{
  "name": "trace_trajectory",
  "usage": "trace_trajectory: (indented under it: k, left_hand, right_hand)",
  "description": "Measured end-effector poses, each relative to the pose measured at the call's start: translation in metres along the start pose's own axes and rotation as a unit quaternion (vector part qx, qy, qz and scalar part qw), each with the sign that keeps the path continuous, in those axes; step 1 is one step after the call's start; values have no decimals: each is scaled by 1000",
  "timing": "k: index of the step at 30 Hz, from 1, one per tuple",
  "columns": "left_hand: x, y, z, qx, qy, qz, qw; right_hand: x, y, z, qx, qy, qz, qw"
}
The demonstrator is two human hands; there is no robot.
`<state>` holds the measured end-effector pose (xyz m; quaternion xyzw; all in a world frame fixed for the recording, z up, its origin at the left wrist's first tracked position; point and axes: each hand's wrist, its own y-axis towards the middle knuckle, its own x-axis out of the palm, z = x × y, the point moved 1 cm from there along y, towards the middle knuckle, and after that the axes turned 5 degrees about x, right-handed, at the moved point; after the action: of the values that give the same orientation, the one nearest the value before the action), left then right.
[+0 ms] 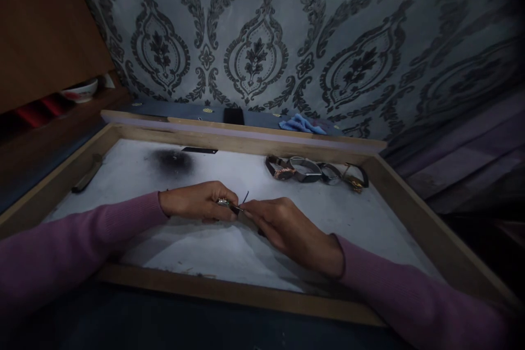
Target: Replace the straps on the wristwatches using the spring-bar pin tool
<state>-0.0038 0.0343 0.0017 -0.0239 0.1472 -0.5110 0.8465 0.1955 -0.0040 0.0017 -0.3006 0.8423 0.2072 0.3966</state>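
Note:
Over the middle of a wooden-framed tray (229,287) with a white floor, my two hands meet. My left hand (200,201) is closed around a small wristwatch (223,203), its round case showing between thumb and fingers. From the right, my right hand (283,224) has its fingers pressed together at the watch's strap side, on a thin dark piece (235,209) that may be the strap or a slim tool. A thin dark strip (245,197) sticks up between the hands. The fingers hide most of the contact.
Several watches (305,169) lie in a row at the tray's back right. A dark flat strip (199,150) is at the back, a dark curved object (87,174) at the left. Behind the tray are a blue cloth (303,123) and a black object (233,116). A bowl (81,91) stands on the left shelf.

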Motion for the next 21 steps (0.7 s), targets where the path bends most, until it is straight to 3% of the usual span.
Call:
trace_trajectory:
  k: [21]
  left_hand:
    - [0, 0, -1, -4, 6, -8, 1000]
  right_hand:
    - [1, 1, 0, 22, -36, -11, 999]
